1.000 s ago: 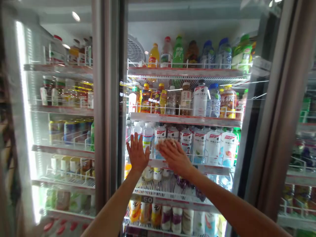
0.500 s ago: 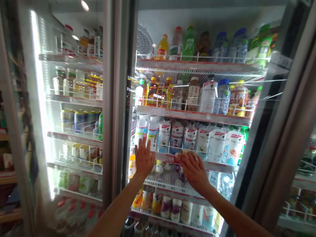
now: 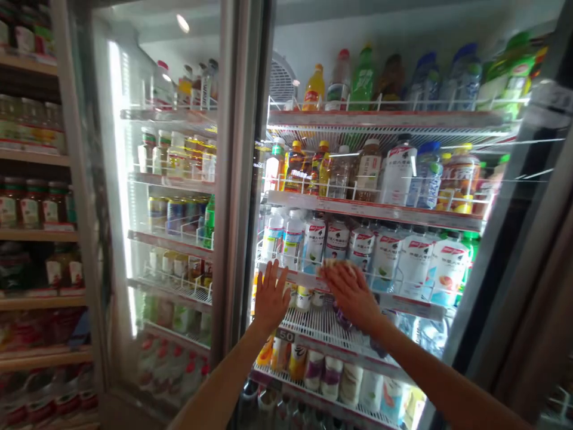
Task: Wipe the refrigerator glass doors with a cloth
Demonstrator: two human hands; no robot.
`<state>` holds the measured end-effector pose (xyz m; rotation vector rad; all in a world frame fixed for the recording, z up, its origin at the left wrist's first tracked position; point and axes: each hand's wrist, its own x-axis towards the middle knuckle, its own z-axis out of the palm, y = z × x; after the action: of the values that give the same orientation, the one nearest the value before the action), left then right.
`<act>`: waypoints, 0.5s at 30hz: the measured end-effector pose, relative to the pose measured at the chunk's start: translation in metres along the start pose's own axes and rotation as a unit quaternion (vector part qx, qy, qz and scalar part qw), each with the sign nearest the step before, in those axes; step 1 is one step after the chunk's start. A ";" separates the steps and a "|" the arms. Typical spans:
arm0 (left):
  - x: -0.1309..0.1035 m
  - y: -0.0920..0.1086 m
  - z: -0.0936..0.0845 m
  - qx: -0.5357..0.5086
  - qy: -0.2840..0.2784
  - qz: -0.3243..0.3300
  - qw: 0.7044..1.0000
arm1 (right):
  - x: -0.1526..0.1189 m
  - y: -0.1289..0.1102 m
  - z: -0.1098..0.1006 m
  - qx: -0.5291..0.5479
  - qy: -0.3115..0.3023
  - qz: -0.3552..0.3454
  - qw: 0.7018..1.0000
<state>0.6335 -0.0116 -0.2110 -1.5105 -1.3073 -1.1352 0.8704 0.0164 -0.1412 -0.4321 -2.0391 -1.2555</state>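
Note:
My left hand (image 3: 271, 298) is raised with fingers spread, palm toward the glass door of a lit drinks fridge, and holds nothing. To its right, my right hand (image 3: 351, 294) presses a crumpled pale cloth (image 3: 341, 267) flat against the glass. Part of the cloth shows above the fingers; the rest is hidden under the hand. Behind the glass, white bottles (image 3: 387, 254) stand in a row on the middle shelf, and a shelf edge (image 3: 412, 306) runs past the right hand.
A metal door frame (image 3: 239, 197) stands left of my hands, with another glass-fronted fridge section beyond it. At the far left are wooden shelves (image 3: 33, 235) of bottles. A dark door edge (image 3: 496, 239) slants down at the right.
The view has turned left, so more of the left shelves shows. Against the bottles behind the glass, my right hand with the cloth has shifted slightly left, and my left hand sits slightly lower.

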 end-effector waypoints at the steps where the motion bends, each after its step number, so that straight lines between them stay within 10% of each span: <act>1: -0.002 -0.002 -0.001 0.004 -0.005 -0.003 1.000 | -0.008 -0.009 0.002 0.015 -0.024 -0.042 0.999; 4: -0.003 -0.010 -0.006 0.019 -0.018 -0.014 1.000 | -0.002 -0.003 0.003 0.019 -0.027 -0.067 0.997; 10: 0.000 -0.016 -0.013 0.036 -0.061 -0.036 0.997 | 0.088 0.085 -0.008 -0.041 0.138 0.121 0.982; 15: 0.000 -0.015 -0.014 0.032 -0.072 -0.041 0.996 | 0.060 0.030 0.005 0.001 0.038 0.016 0.999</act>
<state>0.6172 -0.0236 -0.2073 -1.5275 -1.5015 -1.0395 0.8444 0.0312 -0.0809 -0.4082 -1.9614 -1.2327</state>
